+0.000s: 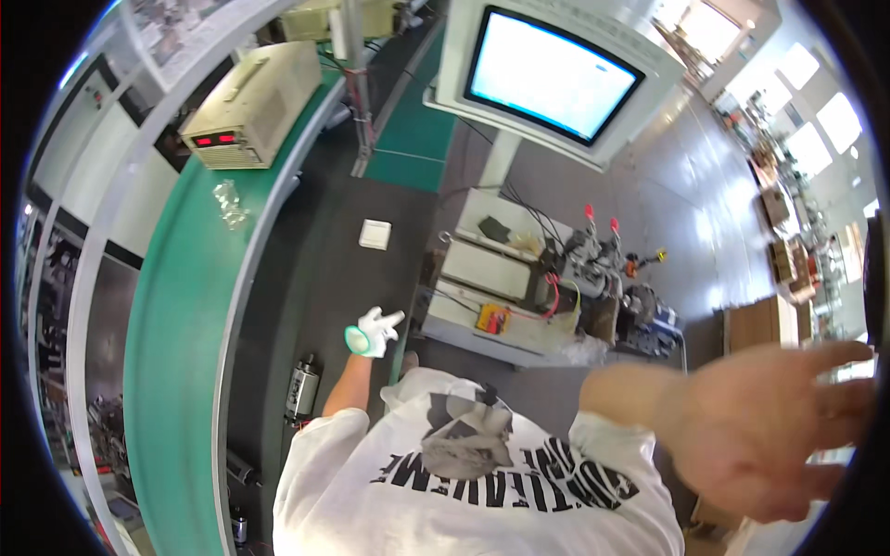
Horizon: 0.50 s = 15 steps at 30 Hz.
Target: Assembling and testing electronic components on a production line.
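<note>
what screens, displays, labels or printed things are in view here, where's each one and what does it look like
Monitor: top centre, boxy pale grey casing, screen lit blank white-blue.
Power supply box: upper left on the green bench, beige, with a small red lit readout on its front.
Yellow label: centre, on the grey test fixture, small square with orange.
White T-shirt: bottom centre, black block print and a grey graphic.
</note>
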Available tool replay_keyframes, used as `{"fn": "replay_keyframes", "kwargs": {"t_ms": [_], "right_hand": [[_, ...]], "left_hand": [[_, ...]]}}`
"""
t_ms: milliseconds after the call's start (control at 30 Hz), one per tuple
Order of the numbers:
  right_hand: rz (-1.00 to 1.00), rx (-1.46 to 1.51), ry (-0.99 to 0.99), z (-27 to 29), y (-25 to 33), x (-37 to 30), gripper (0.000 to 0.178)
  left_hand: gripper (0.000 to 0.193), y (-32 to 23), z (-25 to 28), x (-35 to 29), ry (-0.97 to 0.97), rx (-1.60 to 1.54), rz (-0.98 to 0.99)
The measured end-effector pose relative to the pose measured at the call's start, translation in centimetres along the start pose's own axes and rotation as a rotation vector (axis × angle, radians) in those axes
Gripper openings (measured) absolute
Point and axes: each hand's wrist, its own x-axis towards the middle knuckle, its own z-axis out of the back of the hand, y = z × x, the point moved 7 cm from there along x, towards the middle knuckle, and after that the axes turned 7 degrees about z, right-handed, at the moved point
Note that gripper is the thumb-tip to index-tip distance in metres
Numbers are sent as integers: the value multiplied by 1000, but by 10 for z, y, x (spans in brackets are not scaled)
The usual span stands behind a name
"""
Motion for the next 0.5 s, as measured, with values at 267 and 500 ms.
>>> {"fn": "replay_keyframes", "kwargs": {"t_ms": [267, 500], "right_hand": [[7, -65, 118, -16, -22, -6, 24], [46, -177, 226, -25, -27, -7, 21]], "left_hand": [[21, -14, -12, 20, 57, -1144, 628], [34, -50, -5, 59, 398, -173, 80]]}}
